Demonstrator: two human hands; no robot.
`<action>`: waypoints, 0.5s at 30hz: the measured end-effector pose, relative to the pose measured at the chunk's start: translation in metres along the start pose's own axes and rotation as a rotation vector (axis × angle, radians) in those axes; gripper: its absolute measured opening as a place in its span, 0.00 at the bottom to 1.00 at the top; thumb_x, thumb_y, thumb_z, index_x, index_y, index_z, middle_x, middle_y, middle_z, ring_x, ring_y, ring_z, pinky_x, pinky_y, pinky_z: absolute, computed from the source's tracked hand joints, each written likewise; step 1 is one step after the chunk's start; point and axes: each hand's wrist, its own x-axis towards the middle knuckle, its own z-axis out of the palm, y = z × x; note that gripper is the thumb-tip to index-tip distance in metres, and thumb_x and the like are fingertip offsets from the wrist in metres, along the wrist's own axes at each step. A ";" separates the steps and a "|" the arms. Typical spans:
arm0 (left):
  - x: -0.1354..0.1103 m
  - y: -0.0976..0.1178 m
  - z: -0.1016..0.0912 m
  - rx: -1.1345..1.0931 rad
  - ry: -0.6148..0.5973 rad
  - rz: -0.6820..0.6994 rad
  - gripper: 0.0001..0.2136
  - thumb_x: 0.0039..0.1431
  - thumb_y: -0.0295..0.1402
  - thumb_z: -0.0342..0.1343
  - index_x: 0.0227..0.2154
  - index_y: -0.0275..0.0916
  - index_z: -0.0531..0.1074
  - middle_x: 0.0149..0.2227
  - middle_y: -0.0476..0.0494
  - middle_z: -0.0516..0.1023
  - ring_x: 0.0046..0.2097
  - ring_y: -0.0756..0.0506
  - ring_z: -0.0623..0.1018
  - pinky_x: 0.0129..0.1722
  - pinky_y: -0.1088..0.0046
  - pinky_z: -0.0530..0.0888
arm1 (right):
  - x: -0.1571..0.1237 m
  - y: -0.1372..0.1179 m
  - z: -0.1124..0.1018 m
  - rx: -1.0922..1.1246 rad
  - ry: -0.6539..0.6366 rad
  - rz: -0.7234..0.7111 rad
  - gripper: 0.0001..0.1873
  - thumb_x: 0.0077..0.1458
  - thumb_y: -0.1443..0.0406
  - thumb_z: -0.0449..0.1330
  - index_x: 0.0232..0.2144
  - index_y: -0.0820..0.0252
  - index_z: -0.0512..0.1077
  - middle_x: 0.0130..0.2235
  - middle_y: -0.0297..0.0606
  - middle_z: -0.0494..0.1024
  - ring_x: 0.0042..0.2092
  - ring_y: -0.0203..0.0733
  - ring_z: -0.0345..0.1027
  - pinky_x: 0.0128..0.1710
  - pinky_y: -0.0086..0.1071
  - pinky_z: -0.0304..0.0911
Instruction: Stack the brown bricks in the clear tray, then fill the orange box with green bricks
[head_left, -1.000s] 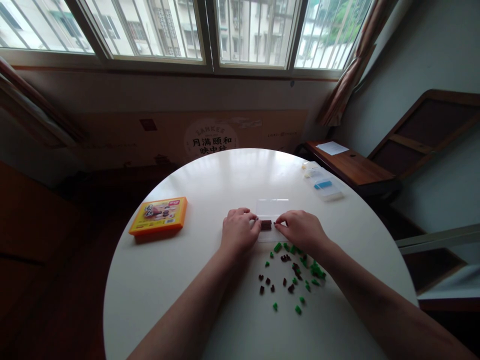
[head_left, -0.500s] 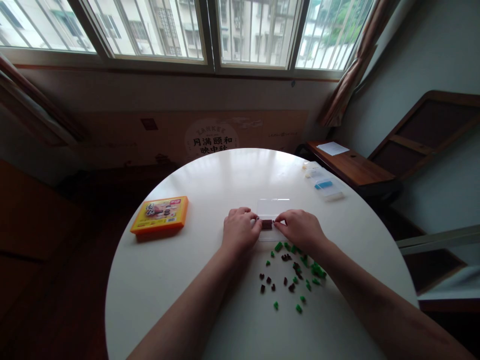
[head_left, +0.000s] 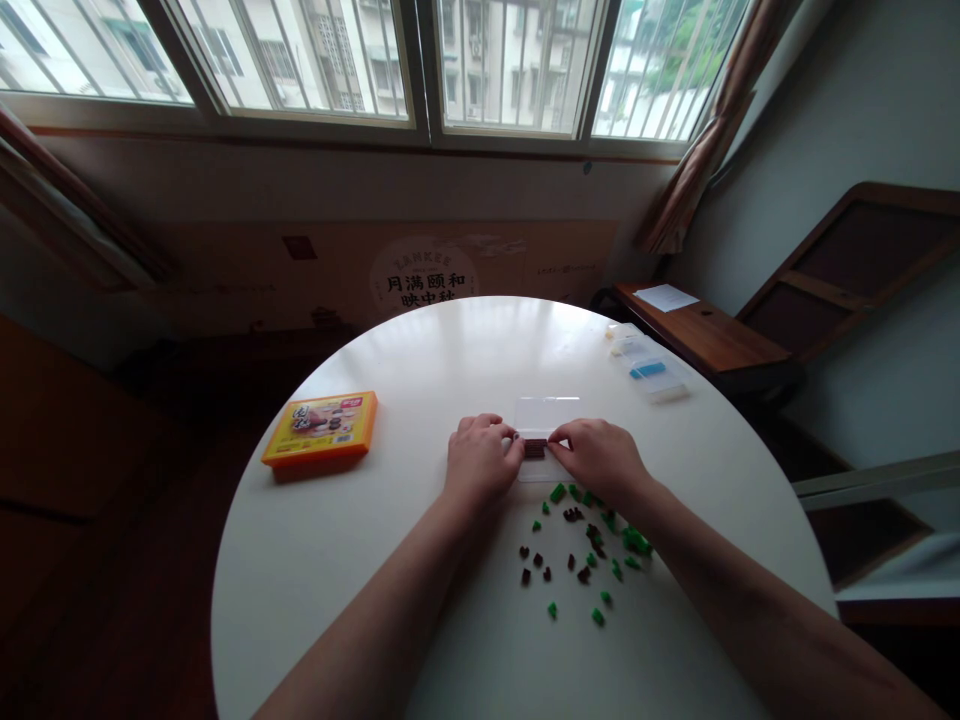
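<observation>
A clear plastic box (head_left: 551,408) lies open in front of me, with several dark brown small building blocks (head_left: 534,449) packed in rows inside it. My left hand (head_left: 484,462) is closed at the left edge of the box, thumb and forefinger by the left end of the rows; its grip is partly hidden. From the right, my right hand (head_left: 600,458) pinches a tiny brown block at the right end of the top row, mostly covered by the fingertips. Loose green blocks (head_left: 636,541) and loose brown blocks (head_left: 573,515) are scattered on the table nearer to me.
On the left of the round white table (head_left: 322,590) is an orange-yellow box (head_left: 321,428). Clear cases (head_left: 664,392), one with a blue strip (head_left: 647,370), stand at the back right. Beyond the edge is a wooden desk (head_left: 720,335) with a paper (head_left: 666,297).
My right hand has shifted very slightly left, bringing the small brown block against the right end of the top row. My left hand has stayed in place.
</observation>
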 end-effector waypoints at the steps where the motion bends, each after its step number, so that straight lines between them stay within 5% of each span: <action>1: 0.000 0.000 0.000 0.001 0.000 0.000 0.12 0.59 0.40 0.54 0.38 0.45 0.81 0.50 0.44 0.77 0.53 0.38 0.71 0.53 0.60 0.68 | 0.000 0.000 0.000 0.000 -0.001 0.002 0.15 0.61 0.58 0.54 0.39 0.49 0.81 0.41 0.37 0.82 0.44 0.45 0.74 0.39 0.32 0.63; 15: 0.000 0.001 -0.001 -0.002 -0.004 -0.008 0.12 0.60 0.40 0.53 0.38 0.44 0.81 0.50 0.44 0.77 0.53 0.39 0.70 0.54 0.60 0.68 | -0.001 0.000 -0.001 0.003 0.007 -0.013 0.14 0.61 0.58 0.54 0.39 0.49 0.80 0.41 0.36 0.82 0.43 0.45 0.75 0.39 0.33 0.64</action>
